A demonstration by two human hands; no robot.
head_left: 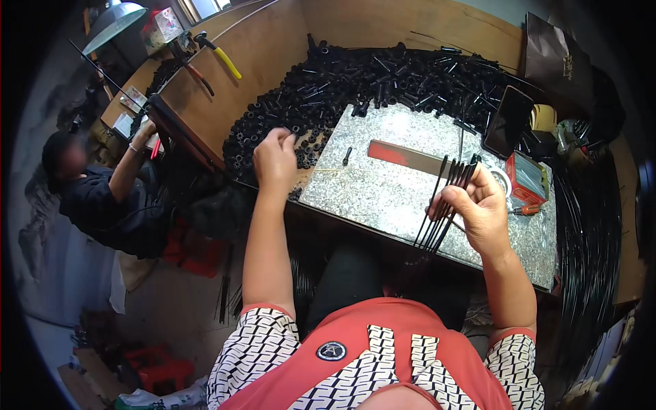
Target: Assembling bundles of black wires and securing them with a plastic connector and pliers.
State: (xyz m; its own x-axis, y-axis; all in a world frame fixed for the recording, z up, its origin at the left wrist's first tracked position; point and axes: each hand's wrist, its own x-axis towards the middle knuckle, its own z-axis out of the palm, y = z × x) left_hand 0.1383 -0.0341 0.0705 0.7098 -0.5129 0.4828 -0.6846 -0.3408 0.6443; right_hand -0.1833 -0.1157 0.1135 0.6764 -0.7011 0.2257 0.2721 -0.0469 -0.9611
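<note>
My right hand [480,208] grips a fanned bunch of thin black rods [444,212] over the front part of a speckled stone-look board [403,198]. Thumb and fingers press the rods together, and they slant down to the left. At the left edge of a big heap of small black tubular parts [369,75], my left hand [275,160] has its fingers curled together. Whatever is between those fingertips is too small to make out. One small black part [347,156] lies alone on the board, left of a flat red-and-grey bar [410,157].
On the right are a dark phone-like slab [509,119], a red box [525,179] and an orange-handled tool [526,210]. Long black rods [588,225] hang beyond them. Yellow-handled pliers [222,56] rest on the wooden partition at left, where another person [109,191] works.
</note>
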